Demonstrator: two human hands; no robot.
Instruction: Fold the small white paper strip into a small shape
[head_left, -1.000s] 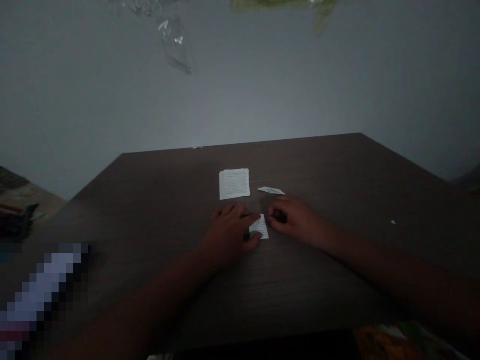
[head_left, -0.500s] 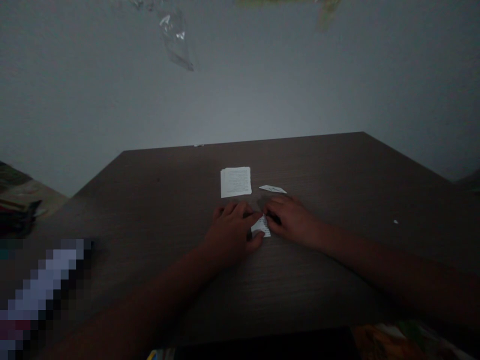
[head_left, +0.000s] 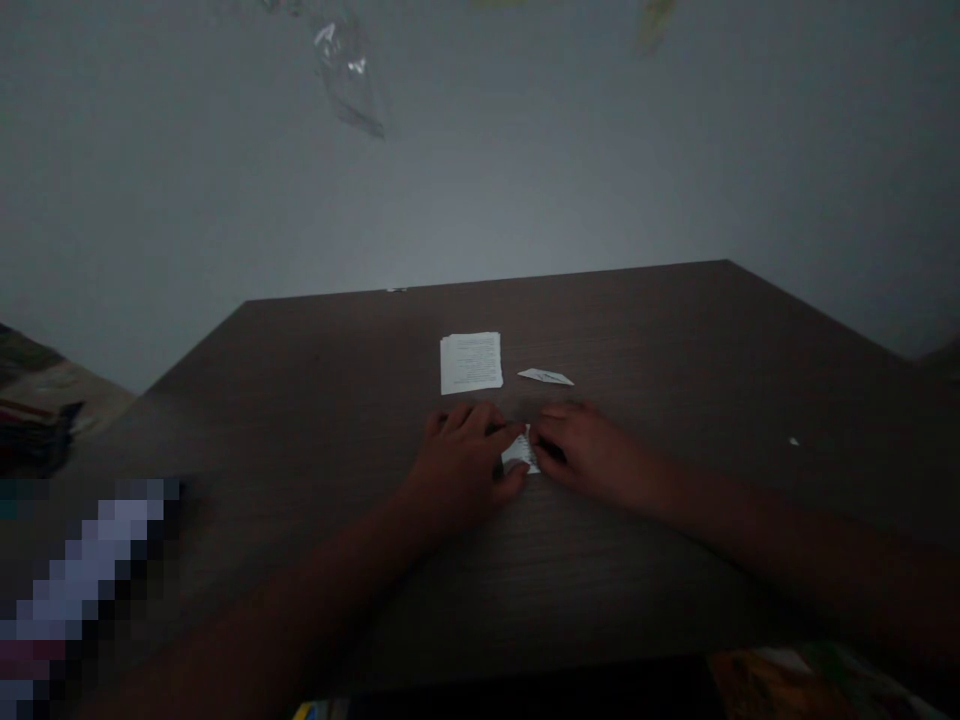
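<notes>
a plain room, likely in a home: a dark wood-grain desk against a grey wall with clear plastic stuck on it.
</notes>
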